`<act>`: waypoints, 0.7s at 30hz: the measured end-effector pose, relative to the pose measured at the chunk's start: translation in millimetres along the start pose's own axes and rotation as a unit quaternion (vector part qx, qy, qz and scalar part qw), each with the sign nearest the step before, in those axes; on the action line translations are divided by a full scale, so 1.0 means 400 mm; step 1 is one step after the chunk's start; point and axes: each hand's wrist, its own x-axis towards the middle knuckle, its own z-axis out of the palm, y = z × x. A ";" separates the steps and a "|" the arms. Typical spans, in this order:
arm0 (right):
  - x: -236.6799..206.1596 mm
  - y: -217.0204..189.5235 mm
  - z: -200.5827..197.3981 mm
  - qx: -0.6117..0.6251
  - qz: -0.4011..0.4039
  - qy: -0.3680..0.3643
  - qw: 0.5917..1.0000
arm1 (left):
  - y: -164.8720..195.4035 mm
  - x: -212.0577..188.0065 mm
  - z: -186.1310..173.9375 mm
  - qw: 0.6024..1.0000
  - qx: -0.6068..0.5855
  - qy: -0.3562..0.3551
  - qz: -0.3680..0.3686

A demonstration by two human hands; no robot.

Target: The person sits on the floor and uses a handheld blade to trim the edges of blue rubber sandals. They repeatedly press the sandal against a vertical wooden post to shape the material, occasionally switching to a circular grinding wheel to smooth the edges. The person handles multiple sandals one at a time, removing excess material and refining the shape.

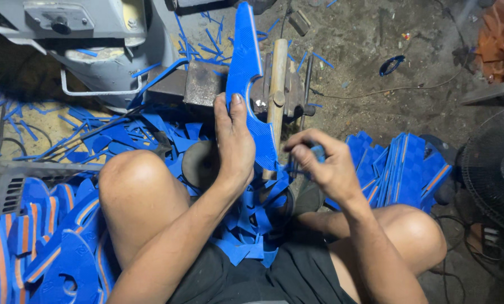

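Observation:
My left hand (234, 143) grips a long blue textured rubber sheet piece (244, 62), holding it upright on its edge in front of me. My right hand (322, 163) is closed around a small blue-handled tool (318, 151), right beside the lower end of the blue piece. A wooden-handled hammer (277, 90) lies on a dark metal block (201, 83) just behind the piece. Blue rubber offcuts (246, 236) fill the ground between my bare knees.
A grey machine (89, 45) stands at the upper left. Stacks of blue-and-orange sole shapes lie at the lower left (32, 247) and at the right (401, 169). A black fan (494, 174) sits at the right edge. Cables cross the dirt floor.

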 end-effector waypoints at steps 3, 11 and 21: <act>0.000 0.003 0.031 -0.088 -0.085 -0.008 0.992 | 0.026 -0.006 -0.001 0.999 0.031 -0.001 0.021; -0.016 0.050 0.022 -0.089 0.023 0.054 0.994 | 0.080 -0.041 -0.009 0.995 0.026 -0.055 0.082; -0.002 0.113 0.048 -0.357 -0.108 0.074 0.925 | 0.227 -0.032 -0.077 0.983 -0.137 -0.076 0.093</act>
